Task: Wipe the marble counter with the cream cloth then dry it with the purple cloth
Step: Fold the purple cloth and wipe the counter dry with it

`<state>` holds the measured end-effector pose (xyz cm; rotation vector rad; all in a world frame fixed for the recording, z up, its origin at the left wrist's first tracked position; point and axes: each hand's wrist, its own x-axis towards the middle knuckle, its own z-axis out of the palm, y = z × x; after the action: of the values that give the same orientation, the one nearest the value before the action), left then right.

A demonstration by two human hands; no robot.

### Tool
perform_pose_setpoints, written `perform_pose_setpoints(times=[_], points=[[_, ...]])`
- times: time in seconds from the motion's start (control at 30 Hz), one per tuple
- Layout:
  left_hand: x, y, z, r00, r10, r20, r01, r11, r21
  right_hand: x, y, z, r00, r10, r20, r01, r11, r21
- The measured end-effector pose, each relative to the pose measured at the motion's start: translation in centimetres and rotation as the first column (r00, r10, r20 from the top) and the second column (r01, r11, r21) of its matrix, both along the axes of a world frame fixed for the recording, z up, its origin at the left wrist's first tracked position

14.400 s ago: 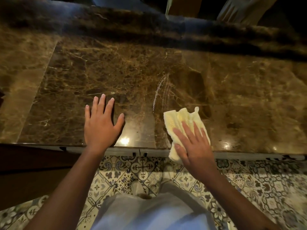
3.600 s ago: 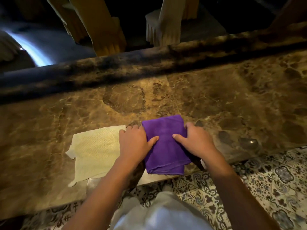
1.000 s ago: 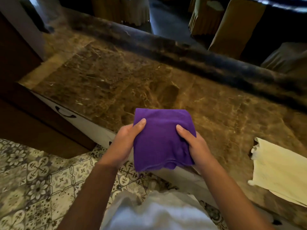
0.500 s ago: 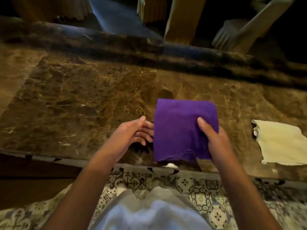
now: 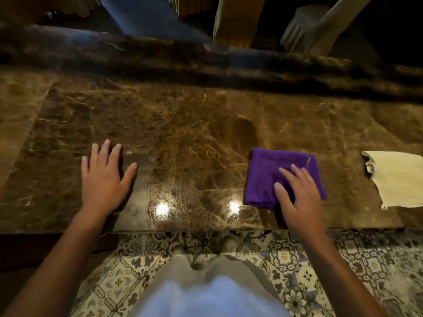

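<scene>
The left hand (image 5: 104,179) lies palm-down on the brown marble counter (image 5: 183,124), fingers spread wide and thumb angled out, with nothing under it but the stone. The right hand (image 5: 297,195) is also flat and open, fingers loosely splayed, pressing on the near right part of the folded purple cloth (image 5: 272,177) — it holds nothing by pinching, only bears down on the fabric. The cloth lies flat on the counter, its far and left parts showing beyond the fingers.

Well to the right of the right hand, apart from the purple cloth, the cream cloth (image 5: 398,179) lies spread on the marble, partly cut off by the frame edge. Two bright light reflections (image 5: 162,208) sit on the polished surface between the hands, near the counter's front edge. Below that edge is patterned floor tile (image 5: 343,259).

Half a second ago the purple cloth was held up off the marble in the right hand alone, the left hand curled just beside it; now the cloth is down on the counter under the right palm, and the left hand has moved well away to the left and opened flat.
</scene>
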<state>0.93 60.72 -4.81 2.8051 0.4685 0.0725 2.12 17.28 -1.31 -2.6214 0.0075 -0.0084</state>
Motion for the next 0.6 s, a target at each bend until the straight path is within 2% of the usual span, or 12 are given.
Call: perform_pose_setpoints(times=[0.1, 0.17, 0.4, 0.6], points=[[0.1, 0.1, -1.1, 1.0, -0.011, -0.008, 0.012, 0.999, 0.052, 3.0, 2.2, -2.1, 0.997, -0.078, -0.029, 0.07, 0.972, -0.224], [0.3, 0.3, -1.3, 1.0, -0.003, -0.02, 0.004, 0.998, 0.064, 5.7, 3.0, -3.1, 0.997, -0.073, 0.007, 0.072, 0.946, -0.316], [0.5, -0.1, -1.3, 1.0, 0.01, -0.025, -0.007, 0.994, 0.112, 17.8, 7.5, -3.9, 0.999, -0.033, -0.007, 0.029, 0.939, -0.342], [0.5, -0.2, -0.8, 1.0, 0.002, -0.022, 0.001, 0.993, 0.121, 25.9, 15.6, -3.4, 0.989, 0.122, -0.085, -0.144, 0.925, -0.351]])
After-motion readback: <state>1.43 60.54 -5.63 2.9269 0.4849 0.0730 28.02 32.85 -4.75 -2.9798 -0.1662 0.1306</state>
